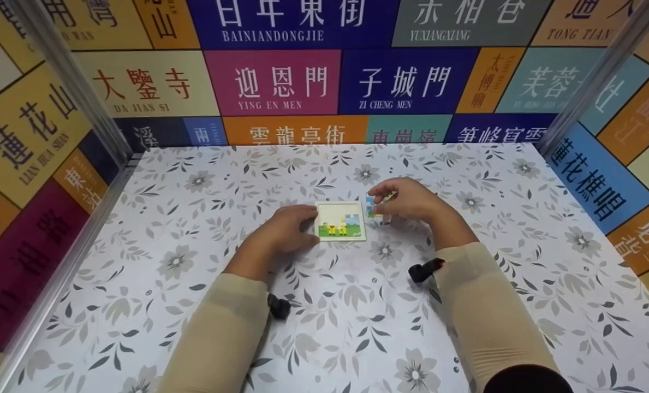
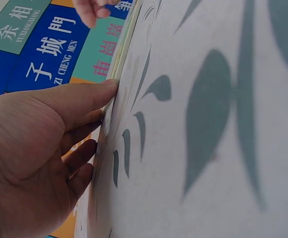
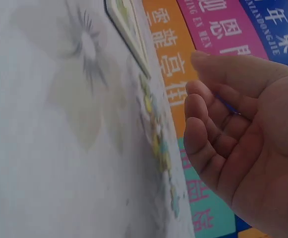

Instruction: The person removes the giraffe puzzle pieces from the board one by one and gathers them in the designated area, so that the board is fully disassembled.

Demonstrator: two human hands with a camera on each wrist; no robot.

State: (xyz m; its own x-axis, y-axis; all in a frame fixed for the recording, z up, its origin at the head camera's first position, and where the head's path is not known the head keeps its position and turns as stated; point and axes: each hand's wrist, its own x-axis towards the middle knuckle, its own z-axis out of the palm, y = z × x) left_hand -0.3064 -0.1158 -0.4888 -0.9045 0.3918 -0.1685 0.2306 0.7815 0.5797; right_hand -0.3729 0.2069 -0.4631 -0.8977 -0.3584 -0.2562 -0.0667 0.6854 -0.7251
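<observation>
A small square puzzle tray with a pale rim lies mid-table. Pieces along its bottom and right show green grass, yellow figures and some blue; its upper left is bare cream. Against the left edge of the tray rests my left hand, its thumb near the lower corner and fingers near the upper one. My right hand hovers just right of the tray over loose jigsaw pieces, partly hiding them. In the right wrist view, its loosely bent fingers hold nothing, beside a row of pieces on the table.
A white tablecloth with grey leaves and flowers covers the table. Colourful panels with printed characters stand behind and along both sides. A dark round object shows at the bottom right. Small black wrist devices stick out from the sleeves.
</observation>
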